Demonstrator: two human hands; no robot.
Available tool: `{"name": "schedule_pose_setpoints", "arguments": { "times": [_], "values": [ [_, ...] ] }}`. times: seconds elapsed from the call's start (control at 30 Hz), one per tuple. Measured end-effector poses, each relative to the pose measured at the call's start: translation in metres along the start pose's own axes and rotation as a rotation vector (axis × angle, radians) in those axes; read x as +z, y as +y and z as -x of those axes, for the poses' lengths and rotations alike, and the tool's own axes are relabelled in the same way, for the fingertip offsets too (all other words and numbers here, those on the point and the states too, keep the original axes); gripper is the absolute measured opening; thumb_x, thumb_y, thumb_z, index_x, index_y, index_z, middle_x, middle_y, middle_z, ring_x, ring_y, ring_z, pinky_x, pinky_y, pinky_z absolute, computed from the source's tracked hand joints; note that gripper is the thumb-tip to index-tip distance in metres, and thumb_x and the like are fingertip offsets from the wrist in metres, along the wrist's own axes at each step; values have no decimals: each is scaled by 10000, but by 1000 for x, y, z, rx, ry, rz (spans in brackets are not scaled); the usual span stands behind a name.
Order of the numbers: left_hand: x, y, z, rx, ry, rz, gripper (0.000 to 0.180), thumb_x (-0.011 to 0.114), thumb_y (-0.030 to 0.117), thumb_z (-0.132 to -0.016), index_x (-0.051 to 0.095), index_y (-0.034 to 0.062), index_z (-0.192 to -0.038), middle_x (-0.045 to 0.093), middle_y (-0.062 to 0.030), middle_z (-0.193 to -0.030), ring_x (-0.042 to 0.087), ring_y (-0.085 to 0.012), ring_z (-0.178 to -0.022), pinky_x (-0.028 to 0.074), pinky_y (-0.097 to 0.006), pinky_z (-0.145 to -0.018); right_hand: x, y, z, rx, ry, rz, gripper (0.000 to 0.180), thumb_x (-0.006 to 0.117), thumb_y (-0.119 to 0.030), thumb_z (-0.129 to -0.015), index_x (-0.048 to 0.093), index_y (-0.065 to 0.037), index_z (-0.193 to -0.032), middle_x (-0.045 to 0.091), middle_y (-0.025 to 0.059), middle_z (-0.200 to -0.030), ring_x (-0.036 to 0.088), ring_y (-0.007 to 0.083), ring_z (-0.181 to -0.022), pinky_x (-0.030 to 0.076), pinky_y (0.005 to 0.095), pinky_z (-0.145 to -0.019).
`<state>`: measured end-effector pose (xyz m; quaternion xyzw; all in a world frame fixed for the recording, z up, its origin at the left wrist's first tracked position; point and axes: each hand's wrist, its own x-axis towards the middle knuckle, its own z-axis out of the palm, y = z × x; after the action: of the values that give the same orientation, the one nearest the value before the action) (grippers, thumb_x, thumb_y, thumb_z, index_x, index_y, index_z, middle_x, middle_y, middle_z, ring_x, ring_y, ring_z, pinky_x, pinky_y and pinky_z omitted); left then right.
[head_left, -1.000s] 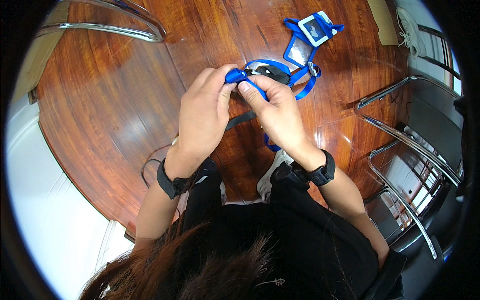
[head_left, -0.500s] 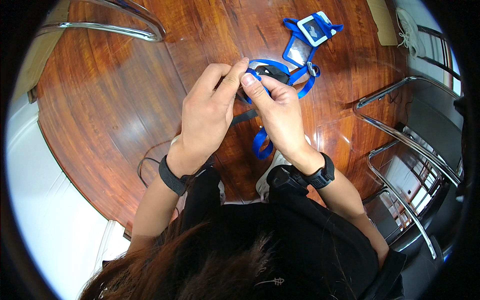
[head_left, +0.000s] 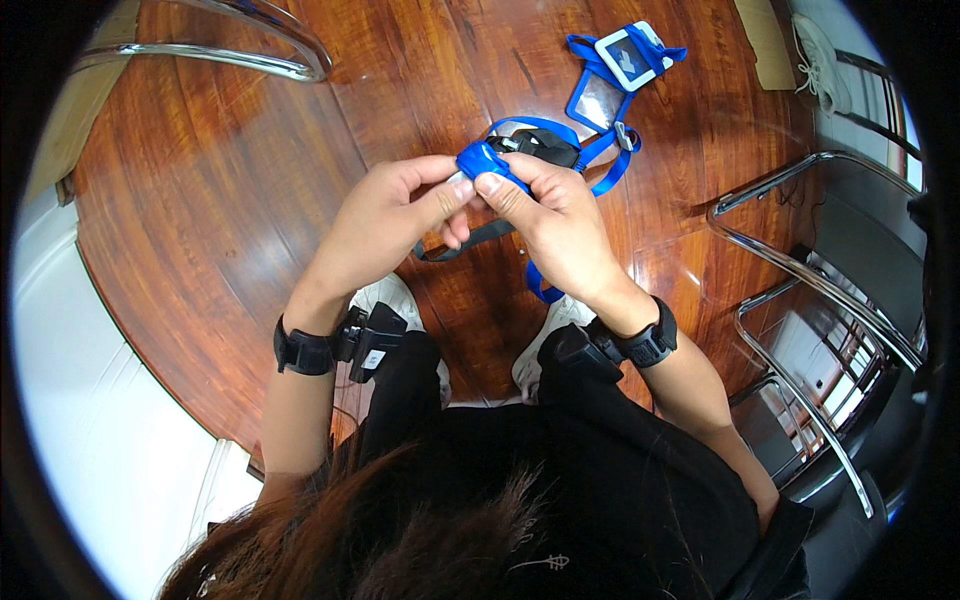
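Both hands meet in front of the person over a blue strap (head_left: 482,160), which is bunched into a small, shiny wad between the fingertips. The right hand (head_left: 555,215) has it pinched, thumb pressed on the near side and the index finger behind. The left hand (head_left: 385,220) grasps its left edge between thumb and forefinger, the other fingers curled beneath; how the folds run inside the wad I can't quite make out from here. A blue loop (head_left: 540,283) hangs below the right hand.

Just beyond the fingers, a black bundle (head_left: 545,148) lies on the wooden floor (head_left: 250,220), with a blue lanyard (head_left: 603,150) beside it, curving off to the right. A black band (head_left: 482,236) shows under the hands. Farther off to the right are a blue-edged badge holder (head_left: 598,105) and, touching its far end, a white-framed badge holder (head_left: 622,62) with blue ribbon across it. Each wrist wears a black cuff. Chrome-framed chairs (head_left: 775,252) stand at the right, and a white shoe (head_left: 822,68) rests at the far right.
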<state>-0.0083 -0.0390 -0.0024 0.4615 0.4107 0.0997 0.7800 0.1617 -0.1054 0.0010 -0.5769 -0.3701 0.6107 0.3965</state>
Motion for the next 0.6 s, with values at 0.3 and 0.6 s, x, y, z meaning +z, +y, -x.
{"name": "schedule_pose_setpoints", "arguments": {
  "times": [0.3, 0.6],
  "values": [
    [12, -2, 0, 11, 170, -186, 182, 545, 140, -954, 641, -8, -910, 634, -45, -731, 587, -104, -610, 483, -249, -584, -5, 14, -3, -6, 27, 164, 245, 561, -203, -945, 673, -6, -852, 667, 161, -760, 648, 238, -699, 480, 321, -665],
    [32, -9, -5, 370, 528, -892, 158, 585, 89, -885, 642, 22, -1016, 647, -133, -847, 648, -283, -700, 516, -368, -623, 7, 9, 1, 213, 150, 0, 238, 542, -177, -964, 658, 15, -885, 583, 137, -635, 509, 141, -582, 427, 315, -578]
  ]
}}
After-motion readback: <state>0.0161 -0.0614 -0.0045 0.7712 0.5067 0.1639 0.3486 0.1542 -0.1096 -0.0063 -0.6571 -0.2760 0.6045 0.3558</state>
